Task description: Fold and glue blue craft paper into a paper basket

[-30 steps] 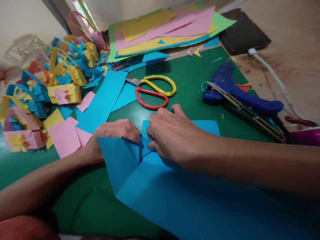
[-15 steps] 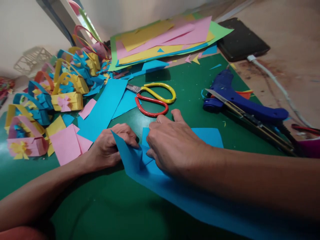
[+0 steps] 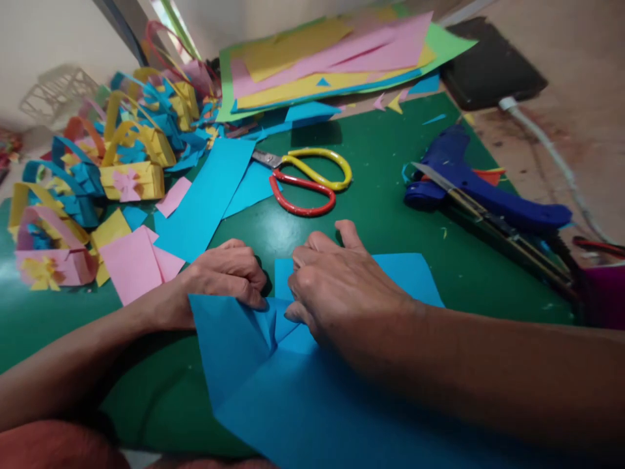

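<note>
A large blue sheet of paper [image 3: 312, 391] lies before me, creased and folded near its far left part, with its left flap raised. My left hand [image 3: 229, 273] is closed at the fold, thumb and curled fingers pinching the paper's edge. My right hand [image 3: 336, 280] presses on the paper just right of the crease, fingers bent and one finger sticking out; its fingertips are partly hidden. Beyond the hands rest scissors [image 3: 307, 179] with one yellow and one red handle. Blue paper strips [image 3: 205, 202] lie to their left.
Several small paper baskets [image 3: 131, 181] stand at the left beside pink paper pieces [image 3: 131, 264]. Stacked coloured sheets [image 3: 322, 58] lie at the back. To the right are a blue glue gun [image 3: 488, 189], a cutter knife [image 3: 488, 218], a dark phone-like device [image 3: 493, 62] and a white cable [image 3: 551, 143].
The blue sheet's left flap has swung left and opened out flatter toward me. Both hands stay near the fold, while the camera view has shifted slightly.
</note>
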{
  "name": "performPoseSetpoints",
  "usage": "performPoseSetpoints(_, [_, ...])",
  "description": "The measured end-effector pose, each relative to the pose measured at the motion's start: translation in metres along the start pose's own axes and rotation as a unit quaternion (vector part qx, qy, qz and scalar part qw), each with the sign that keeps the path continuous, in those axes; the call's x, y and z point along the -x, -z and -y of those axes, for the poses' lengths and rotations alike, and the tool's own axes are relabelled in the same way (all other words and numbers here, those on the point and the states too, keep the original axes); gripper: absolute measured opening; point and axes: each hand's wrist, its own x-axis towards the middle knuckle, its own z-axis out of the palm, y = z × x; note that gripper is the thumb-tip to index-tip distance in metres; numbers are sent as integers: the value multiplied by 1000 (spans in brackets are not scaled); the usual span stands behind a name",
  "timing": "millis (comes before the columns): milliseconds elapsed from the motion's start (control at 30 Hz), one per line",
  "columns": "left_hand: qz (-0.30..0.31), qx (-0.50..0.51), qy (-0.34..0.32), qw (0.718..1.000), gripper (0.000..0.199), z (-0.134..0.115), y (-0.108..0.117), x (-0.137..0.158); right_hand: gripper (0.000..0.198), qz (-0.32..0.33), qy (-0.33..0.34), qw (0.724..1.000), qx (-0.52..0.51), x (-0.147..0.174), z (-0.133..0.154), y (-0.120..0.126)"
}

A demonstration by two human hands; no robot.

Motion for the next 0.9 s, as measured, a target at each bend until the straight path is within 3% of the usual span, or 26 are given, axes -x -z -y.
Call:
performPoseSetpoints(133, [0,1,9,1000,17,-13,-7,12,21,-46,43,998,-15,10,8,-15])
performPoseSetpoints(300, [2,-7,34,999,18,-21,-14,25,14,6,67,998,-7,14,17,-14])
performPoseSetpoints(733, [6,-42,32,999,25,-17,-15,23,15,2,63,996,61,10,18,-12])
performPoseSetpoints(900, [-8,-71,-10,997,18,-11,-16,23,13,-1,69,996,56,9,16,-13])
